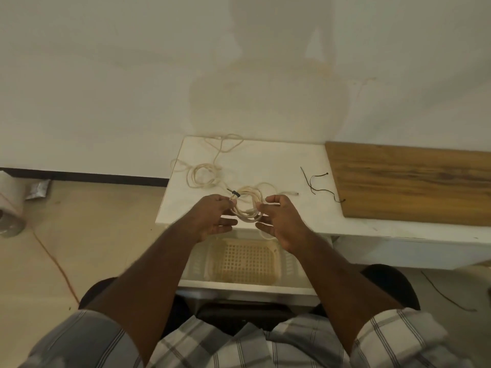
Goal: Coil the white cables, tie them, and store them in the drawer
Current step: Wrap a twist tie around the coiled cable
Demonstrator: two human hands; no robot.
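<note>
A coiled white cable (248,208) hangs between my two hands above the front edge of the white cabinet top (265,166). A dark tie (235,193) is wrapped round the coil at its left side. My left hand (212,217) pinches the coil just below that tie. My right hand (279,221) pinches the coil's right side. A second white cable (210,166) lies loose and tangled on the cabinet top behind. Below my hands the drawer (247,261) stands open, with a cream mesh basket inside.
Several dark loose ties (318,184) lie on the cabinet top to the right. A wooden board (414,181) covers the surface further right. On the floor at left are a paper roll (10,197), a foil packet (38,189) and a thin orange cord (57,264).
</note>
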